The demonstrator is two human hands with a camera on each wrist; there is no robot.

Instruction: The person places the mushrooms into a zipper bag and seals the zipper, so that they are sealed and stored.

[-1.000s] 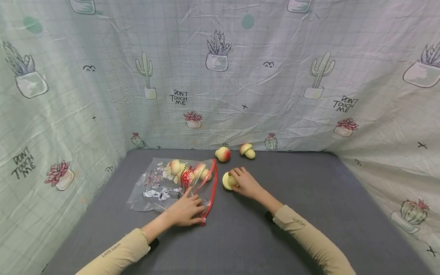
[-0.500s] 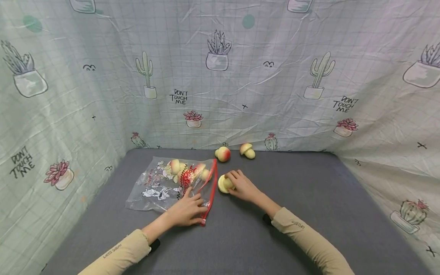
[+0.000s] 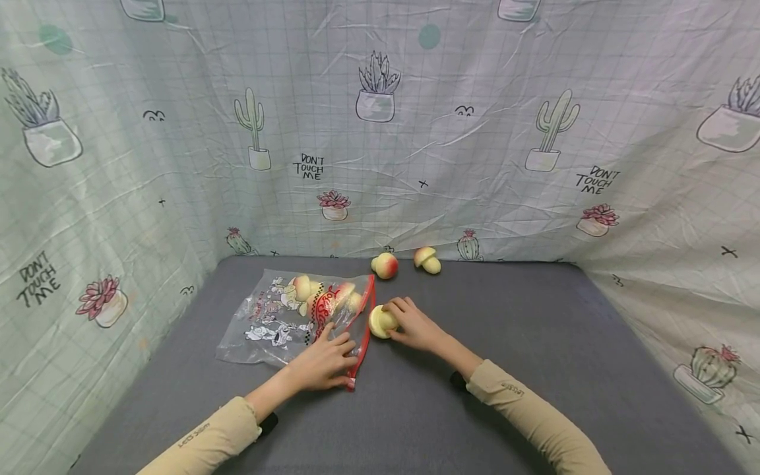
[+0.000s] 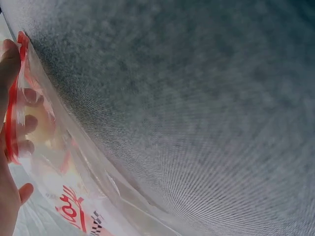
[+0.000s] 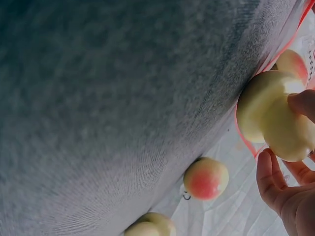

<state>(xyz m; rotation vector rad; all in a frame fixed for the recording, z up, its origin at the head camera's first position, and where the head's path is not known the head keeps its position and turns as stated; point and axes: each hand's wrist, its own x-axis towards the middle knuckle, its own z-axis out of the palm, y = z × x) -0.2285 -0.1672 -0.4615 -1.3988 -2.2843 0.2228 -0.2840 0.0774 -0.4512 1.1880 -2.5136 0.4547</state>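
In the head view my right hand [image 3: 412,323] grips a toy mushroom [image 3: 380,322] by its pale yellow stem, with the flat underside of the cap facing left. The mushroom is at the red-edged mouth of a clear printed zip bag [image 3: 237,343]. The right wrist view shows thumb and fingers on opposite sides of the mushroom [image 5: 253,108]. My left hand [image 3: 320,363] holds the bag near its mouth, thumb by the end of the red zip. Through the film [image 4: 54,162], several of its fingertips show in the left wrist view. Several red-and-yellow mushrooms [image 3: 303,287] lie inside.
Two more toy mushrooms lie at the back of the grey table [image 3: 505,369], a round-looking one [image 3: 386,266] and one on its side [image 3: 427,260]. Behind them a cactus-print curtain [image 3: 427,152] hangs along the table's back and sides.
My right hand has moved left with the mushroom, from a little right of the bag to its red mouth. My left hand and the bag have stayed nearly still.
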